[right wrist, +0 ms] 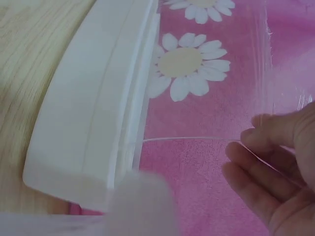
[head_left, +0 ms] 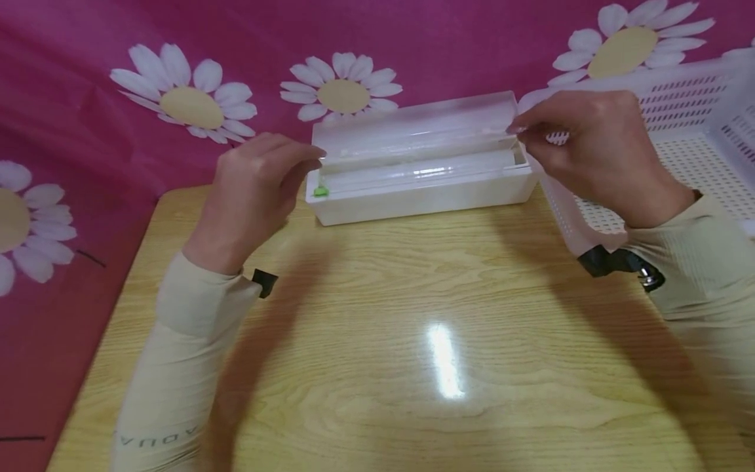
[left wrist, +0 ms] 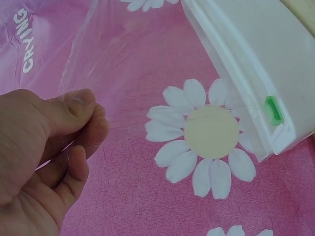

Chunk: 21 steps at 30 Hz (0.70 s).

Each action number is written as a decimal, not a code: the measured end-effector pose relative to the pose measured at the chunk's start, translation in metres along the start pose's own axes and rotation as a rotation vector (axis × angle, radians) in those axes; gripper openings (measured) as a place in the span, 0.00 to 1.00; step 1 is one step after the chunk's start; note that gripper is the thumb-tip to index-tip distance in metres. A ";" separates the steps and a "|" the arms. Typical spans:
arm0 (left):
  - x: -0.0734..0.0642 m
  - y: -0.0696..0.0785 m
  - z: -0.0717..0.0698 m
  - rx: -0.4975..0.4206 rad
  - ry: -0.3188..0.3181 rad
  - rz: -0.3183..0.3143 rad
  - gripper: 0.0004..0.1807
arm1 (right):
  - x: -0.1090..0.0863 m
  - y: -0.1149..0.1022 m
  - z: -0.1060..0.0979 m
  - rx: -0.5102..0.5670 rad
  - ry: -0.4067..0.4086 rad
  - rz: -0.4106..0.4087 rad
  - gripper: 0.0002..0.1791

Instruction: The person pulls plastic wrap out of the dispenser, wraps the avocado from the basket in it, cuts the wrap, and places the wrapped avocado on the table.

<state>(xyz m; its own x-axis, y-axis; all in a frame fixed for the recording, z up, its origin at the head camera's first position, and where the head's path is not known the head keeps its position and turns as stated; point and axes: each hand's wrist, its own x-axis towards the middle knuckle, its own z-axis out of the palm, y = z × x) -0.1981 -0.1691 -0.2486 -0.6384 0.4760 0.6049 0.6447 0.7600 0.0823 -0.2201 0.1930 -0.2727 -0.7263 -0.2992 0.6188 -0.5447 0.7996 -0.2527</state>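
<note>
A long white cling film dispenser (head_left: 425,198) lies on the table with its lid (head_left: 413,118) raised at the back. Inside it rests a clear roll (head_left: 421,172), and a small green slider (left wrist: 274,111) sits at its left end. Thin cling film (right wrist: 206,115) stretches out of the box between both hands. My left hand (head_left: 250,196) pinches one corner of the film between thumb and fingers, beyond the box's left end. Near the right end, my right hand (head_left: 598,154) pinches the other corner. The film is transparent, so its full outline is hard to see.
A white perforated plastic basket (head_left: 678,105) stands at the right, beside the dispenser. Behind the wooden table (head_left: 377,328) hangs a pink cloth (head_left: 460,46) with daisies, which also covers the left side.
</note>
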 end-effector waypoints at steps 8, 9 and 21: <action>0.004 0.002 -0.004 0.010 -0.008 -0.014 0.09 | 0.002 0.000 0.001 0.122 -0.110 0.156 0.05; 0.004 0.002 -0.004 0.009 -0.008 -0.018 0.09 | 0.002 0.000 0.001 0.128 -0.133 0.170 0.04; 0.003 0.002 -0.004 -0.002 0.010 -0.018 0.09 | 0.003 -0.001 0.004 0.018 -0.203 0.003 0.11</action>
<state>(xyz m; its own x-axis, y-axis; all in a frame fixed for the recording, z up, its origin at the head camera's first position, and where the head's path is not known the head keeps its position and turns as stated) -0.1971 -0.1680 -0.2439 -0.6459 0.4579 0.6108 0.6340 0.7675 0.0950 -0.2231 0.1890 -0.2734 -0.7965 -0.3975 0.4555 -0.5486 0.7918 -0.2684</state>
